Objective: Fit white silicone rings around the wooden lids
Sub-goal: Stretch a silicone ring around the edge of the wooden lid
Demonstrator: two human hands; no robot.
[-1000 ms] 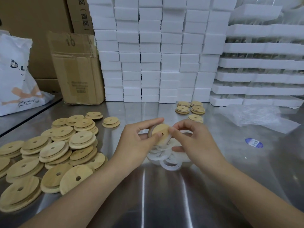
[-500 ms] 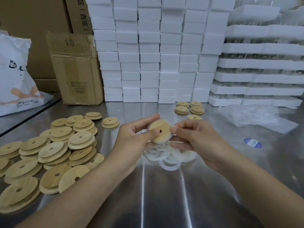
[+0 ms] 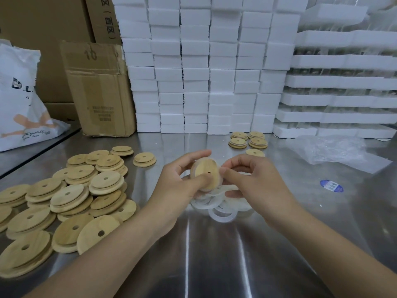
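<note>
A round wooden lid (image 3: 204,172) with a small hole is held upright above the table's middle. My left hand (image 3: 178,186) grips it, thumb across its face and fingers behind. My right hand (image 3: 255,181) pinches the lid's right rim, where a thin white silicone ring runs along the edge. Under both hands lies a loose pile of white silicone rings (image 3: 221,208). A big heap of bare wooden lids (image 3: 71,196) covers the left of the steel table. A few more wooden lids (image 3: 247,141) sit in a small group at the back right.
White foam blocks (image 3: 204,67) are stacked high along the back, with foam trays (image 3: 343,100) to the right. A cardboard box (image 3: 101,91) and a white printed bag (image 3: 21,104) stand at the left. Crumpled clear plastic (image 3: 335,151) and a blue sticker (image 3: 332,186) lie at the right.
Both hands have lifted the lid slightly and turned it between them; the right fingers have worked along its rim. The heaps on the table have not moved.
</note>
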